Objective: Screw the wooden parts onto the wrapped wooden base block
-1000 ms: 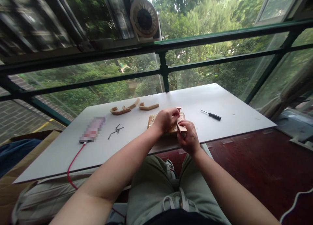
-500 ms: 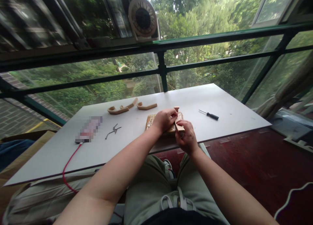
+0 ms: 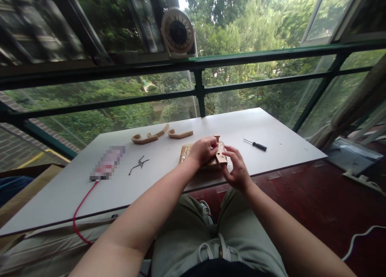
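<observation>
- The left hand (image 3: 205, 150) is clamped on the wooden piece (image 3: 221, 157), just right of the frame's centre, over a tan block (image 3: 185, 151).
- The right hand (image 3: 237, 167), beside it, has its fingers apart; whether they touch is unclear.

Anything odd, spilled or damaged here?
Only the pixelated patch where the red cable ends: coarse blocks hide what lies there. No spill or obvious damage visible.

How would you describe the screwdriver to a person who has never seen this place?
Find the white table, then look beyond the right hand, to its right. There lies the screwdriver. Unlike the bent metal rods on the left, it is straight with a black handle.
</observation>
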{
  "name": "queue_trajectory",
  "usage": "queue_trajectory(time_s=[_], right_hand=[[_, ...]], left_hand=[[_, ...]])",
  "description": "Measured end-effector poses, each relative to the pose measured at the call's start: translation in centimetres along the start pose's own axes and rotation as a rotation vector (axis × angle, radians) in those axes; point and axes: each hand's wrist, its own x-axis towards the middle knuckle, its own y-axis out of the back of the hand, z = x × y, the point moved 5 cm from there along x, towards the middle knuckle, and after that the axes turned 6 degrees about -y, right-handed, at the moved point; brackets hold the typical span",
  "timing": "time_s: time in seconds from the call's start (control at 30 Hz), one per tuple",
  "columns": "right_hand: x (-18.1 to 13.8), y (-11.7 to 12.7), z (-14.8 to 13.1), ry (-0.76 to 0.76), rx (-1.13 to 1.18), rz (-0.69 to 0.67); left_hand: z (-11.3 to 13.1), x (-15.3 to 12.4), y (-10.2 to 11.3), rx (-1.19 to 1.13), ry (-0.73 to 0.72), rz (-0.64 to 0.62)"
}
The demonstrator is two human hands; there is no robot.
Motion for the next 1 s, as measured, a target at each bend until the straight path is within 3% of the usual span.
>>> queue_trajectory(time_s=[0.1,0.2,0.27,0.4,0.6,0.77,0.87,1.0], right_hand=[[1.3,3.7,4.1,-0.055,-0.179,0.078],[2.3,7.7,10.6,-0.360,-0.504,0.138],[2.6,9.0,14.2,-0.523,-0.680,0.006],[2.8,9.2,17.0,-0.578,-0.834,-0.263],[4.3,8.6,16.7,-0.579,-0.859,-0.315],[6.4,9.0,15.3,-0.620,-0.562,-0.285],[8.9,9.6,12.2,-0.552,-0.433,-0.277],[12.6,9.5,5.7,-0.331,-0.304,-0.395]], left_hand=[[0.0,0.0,0.0,-0.017,0.001,-0.012],[-0.2,-0.1,0.0,-0.031,0.009,-0.009],[-0.4,-0.1,0.0,-0.047,0.013,-0.002],[-0.9,-0.3,-0.1,-0.102,0.021,0.016],[-1.4,-0.4,-0.3,-0.141,0.041,0.042],[-1.6,-0.5,-0.4,-0.167,0.062,0.039],[-1.6,-0.5,-0.3,-0.189,0.100,0.019],[-1.7,-0.7,0.1,-0.174,0.175,0.024]])
